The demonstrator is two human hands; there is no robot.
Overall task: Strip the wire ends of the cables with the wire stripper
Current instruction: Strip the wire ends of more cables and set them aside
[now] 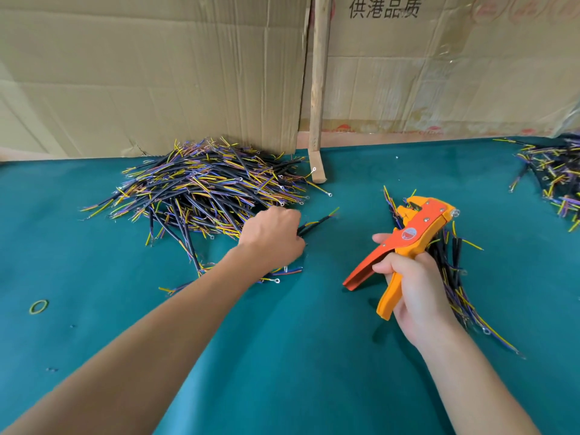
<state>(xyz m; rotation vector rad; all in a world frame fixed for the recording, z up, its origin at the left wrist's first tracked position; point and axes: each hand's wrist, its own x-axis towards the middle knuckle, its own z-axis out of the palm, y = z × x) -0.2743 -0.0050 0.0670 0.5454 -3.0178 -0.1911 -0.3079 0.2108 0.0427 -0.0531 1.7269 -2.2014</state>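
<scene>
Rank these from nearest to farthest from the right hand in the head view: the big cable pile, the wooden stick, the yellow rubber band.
1. Big cable pile, left of the right hand, behind the left hand.
2. Wooden stick, upright against the cardboard at the back.
3. Yellow rubber band, far left on the green cloth.

Left hand (272,237): grips black cable (317,221) at near edge of large cable pile (207,186), far left. Right hand (414,287): holds orange wire stripper (408,240), over smaller bundle (452,265). Green table (298,356); cardboard wall (157,73) behind.
</scene>
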